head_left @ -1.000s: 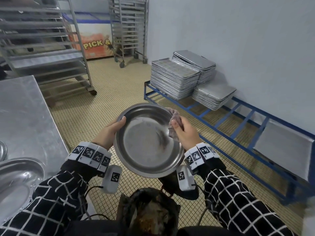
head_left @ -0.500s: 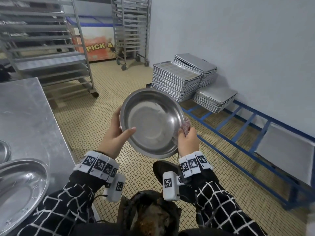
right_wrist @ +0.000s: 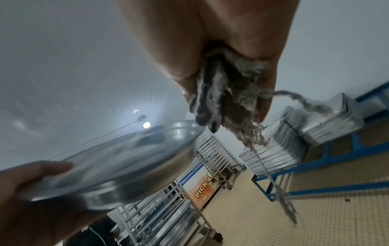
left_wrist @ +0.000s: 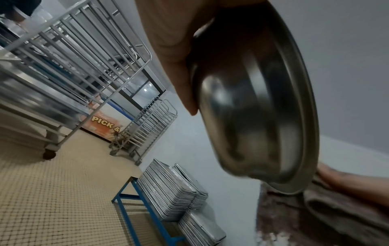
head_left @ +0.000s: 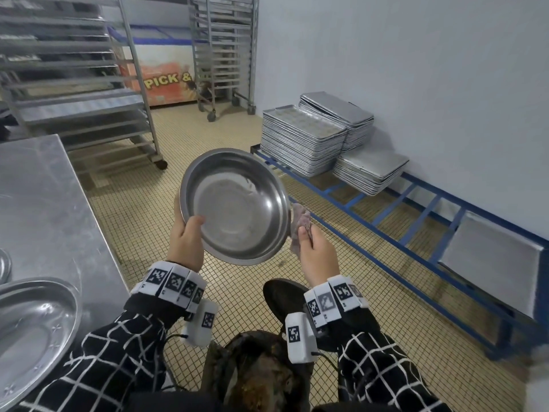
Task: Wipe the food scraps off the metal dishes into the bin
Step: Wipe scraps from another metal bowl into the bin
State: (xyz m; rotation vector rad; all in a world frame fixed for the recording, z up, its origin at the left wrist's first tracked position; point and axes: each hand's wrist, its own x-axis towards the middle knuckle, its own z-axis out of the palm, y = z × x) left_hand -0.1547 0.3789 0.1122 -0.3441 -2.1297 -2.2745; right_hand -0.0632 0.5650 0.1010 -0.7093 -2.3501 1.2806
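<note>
A round metal dish (head_left: 237, 203) is held up and tilted toward me over the tiled floor. My left hand (head_left: 187, 236) grips its lower left rim, thumb inside, fingers behind on its underside (left_wrist: 248, 99). My right hand (head_left: 315, 251) pinches a dirty greyish rag (head_left: 301, 223) just off the dish's right rim; the frayed rag (right_wrist: 227, 99) hangs from the fingers beside the dish (right_wrist: 118, 159). The bin (head_left: 258, 373) with brown scraps sits below, between my arms.
A steel table (head_left: 44, 209) stands at left with more metal dishes (head_left: 32, 331) on it. Stacked baking trays (head_left: 303, 141) rest on a blue low rack (head_left: 395, 233) along the right wall. Wheeled tray racks (head_left: 80, 84) stand behind.
The dish has been raised and tilted more upright, shifting left. My right hand with the rag has come off the inside of the dish to just outside its right rim.
</note>
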